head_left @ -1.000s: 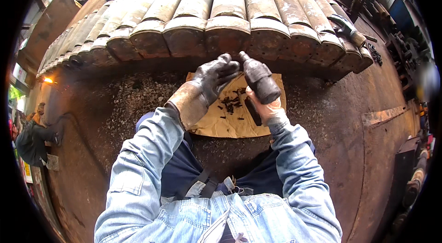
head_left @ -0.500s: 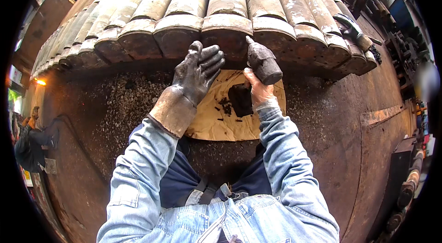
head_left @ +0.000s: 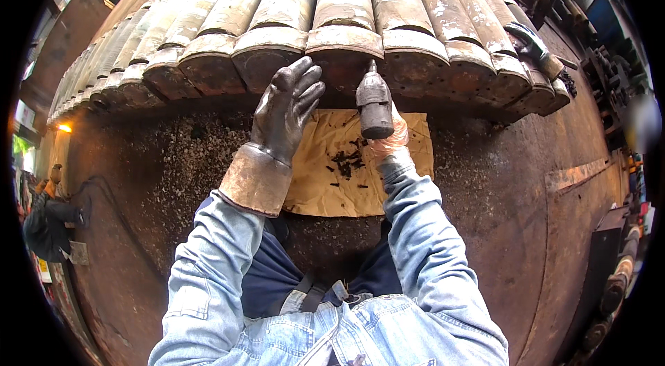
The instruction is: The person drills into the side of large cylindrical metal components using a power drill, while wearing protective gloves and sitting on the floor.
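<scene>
My right hand [head_left: 394, 136] grips a dark, grimy cordless drill [head_left: 375, 106], its body pointing away from me. The drill's tip reaches the lower front of a middle segment in a row of worn, cylinder-topped metal segments [head_left: 344, 44]; whether it touches cannot be told. My left hand [head_left: 285, 109], in a blackened glove with a tan cuff, is raised left of the drill. Its fingers are stretched out and hold nothing visible, close to the segments' front. Below the drill, small dark screws or bolts [head_left: 344, 163] lie scattered on brown paper [head_left: 325, 196].
The segment row curves across the far side. A work glove [head_left: 530, 44] rests on its right end. Grit [head_left: 197, 151] covers the rusty metal floor [head_left: 499, 227]. At the far left are another person's gloved hand [head_left: 52, 180] and a bright orange glow [head_left: 64, 128].
The drill has swung from a leftward tilt to nearly straight ahead and moved slightly left and down. My left hand has shifted a little left. More of the small dark pieces now show.
</scene>
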A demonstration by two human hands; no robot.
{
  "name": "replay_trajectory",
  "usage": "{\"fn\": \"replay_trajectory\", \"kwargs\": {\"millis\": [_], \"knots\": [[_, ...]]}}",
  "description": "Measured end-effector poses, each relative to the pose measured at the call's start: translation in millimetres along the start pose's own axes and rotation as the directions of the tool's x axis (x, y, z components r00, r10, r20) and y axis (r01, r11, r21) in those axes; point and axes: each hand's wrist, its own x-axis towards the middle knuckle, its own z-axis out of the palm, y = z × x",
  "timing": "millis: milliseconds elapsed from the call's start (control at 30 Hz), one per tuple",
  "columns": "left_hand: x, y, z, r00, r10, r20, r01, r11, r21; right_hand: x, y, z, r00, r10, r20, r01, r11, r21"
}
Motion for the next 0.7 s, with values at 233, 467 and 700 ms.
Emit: {"fn": "replay_trajectory", "kwargs": {"millis": [233, 467, 700], "knots": [[10, -11, 8, 0.998, 0.041, 0.043, -0.043, 0.998, 0.048, -12, -5, -13, 0.992, 0.129, 0.004, -0.129, 0.992, -0.017], [13, -22, 8, 0.999, 0.034, -0.032, -0.031, 0.994, 0.101, -13, -42, -23, 0.996, 0.075, 0.048, -0.056, 0.946, -0.319], [25, -44, 0, 0.999, -0.015, -0.039, 0.021, 0.989, 0.148, -11, 10, -30, 0.932, 0.325, 0.160, -0.352, 0.707, 0.613]]}}
